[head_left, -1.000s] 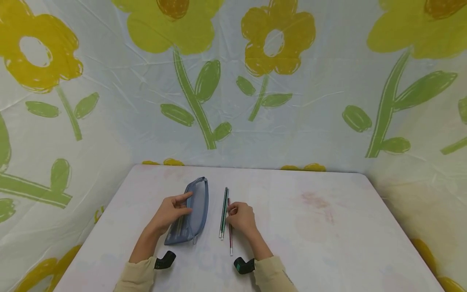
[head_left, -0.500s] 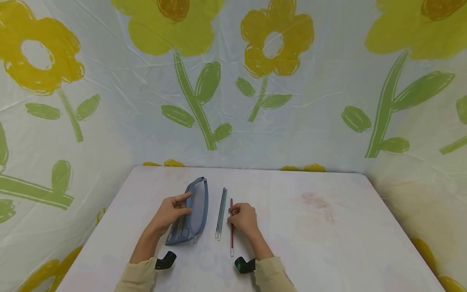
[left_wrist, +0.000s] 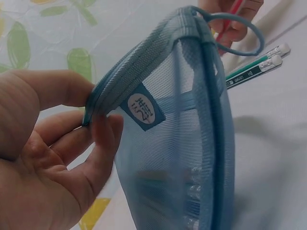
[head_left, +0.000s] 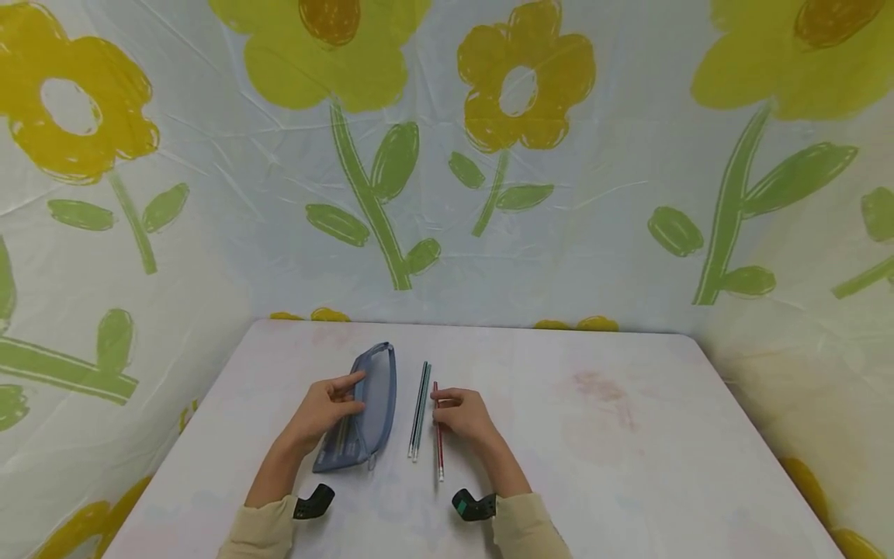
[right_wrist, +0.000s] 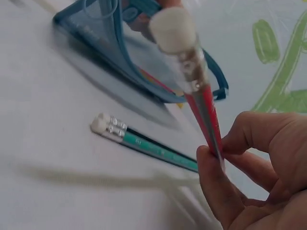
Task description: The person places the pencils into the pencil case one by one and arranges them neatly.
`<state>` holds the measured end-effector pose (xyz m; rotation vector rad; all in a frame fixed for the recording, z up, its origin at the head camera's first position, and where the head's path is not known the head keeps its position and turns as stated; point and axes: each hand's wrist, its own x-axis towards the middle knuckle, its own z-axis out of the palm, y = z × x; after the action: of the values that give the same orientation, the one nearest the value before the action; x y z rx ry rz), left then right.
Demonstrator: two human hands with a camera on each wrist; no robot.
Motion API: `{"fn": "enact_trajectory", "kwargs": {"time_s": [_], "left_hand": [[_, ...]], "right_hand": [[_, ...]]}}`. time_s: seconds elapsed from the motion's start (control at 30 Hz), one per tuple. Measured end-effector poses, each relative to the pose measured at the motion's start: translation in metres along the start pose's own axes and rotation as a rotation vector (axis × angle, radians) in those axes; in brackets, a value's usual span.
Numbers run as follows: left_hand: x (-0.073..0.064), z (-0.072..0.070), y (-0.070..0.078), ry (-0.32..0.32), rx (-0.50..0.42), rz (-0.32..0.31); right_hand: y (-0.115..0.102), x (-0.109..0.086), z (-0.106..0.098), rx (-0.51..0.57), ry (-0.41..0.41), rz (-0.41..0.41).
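Note:
My left hand [head_left: 317, 410] pinches the open edge of a blue mesh pencil case [head_left: 378, 404] between thumb and fingers, holding its mouth apart. Several pencils show dimly through the mesh at the bottom, their eraser ends [left_wrist: 194, 191] visible in the left wrist view. In my right hand [head_left: 466, 413] a red pencil [head_left: 439, 442] is pinched at its shaft, white eraser toward the right wrist camera. Two green pencils [head_left: 419, 411] lie side by side on the table, between the case and the red pencil.
The white table [head_left: 559, 466] has faint reddish smudges at right. Behind it and at both sides hangs a flower-printed cloth [head_left: 594, 233]. Black camera mounts [head_left: 314, 502] sit at both wrists. A zipper pull ring [left_wrist: 242, 33] hangs from the case.
The two green pencils have shifted left, apart from the red one. The red pencil has come up in my right hand and tilted. My left hand keeps its hold on the case.

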<state>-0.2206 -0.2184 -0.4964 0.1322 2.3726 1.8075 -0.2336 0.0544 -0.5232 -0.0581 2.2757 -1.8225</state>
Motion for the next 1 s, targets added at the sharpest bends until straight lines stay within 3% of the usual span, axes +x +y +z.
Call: {"fn": "enact_trajectory", "kwargs": {"time_s": [0.27, 0.53, 0.73, 1.0], "left_hand": [[0.001, 0.001, -0.001, -0.005, -0.007, -0.003], [0.002, 0.0, -0.008, -0.024, 0.033, 0.033], [0.004, -0.002, -0.013, -0.043, 0.04, 0.078], [0.004, -0.001, -0.013, -0.025, 0.054, 0.069]], "right_hand": [[-0.008, -0.002, 0.002, 0.231, -0.093, -0.015], [-0.012, -0.002, 0.003, 0.348, -0.155, -0.022], [-0.019, 0.0, 0.012, 0.355, -0.106, -0.052], [-0.038, 0.007, 0.026, 0.322, -0.042, -0.082]]}}
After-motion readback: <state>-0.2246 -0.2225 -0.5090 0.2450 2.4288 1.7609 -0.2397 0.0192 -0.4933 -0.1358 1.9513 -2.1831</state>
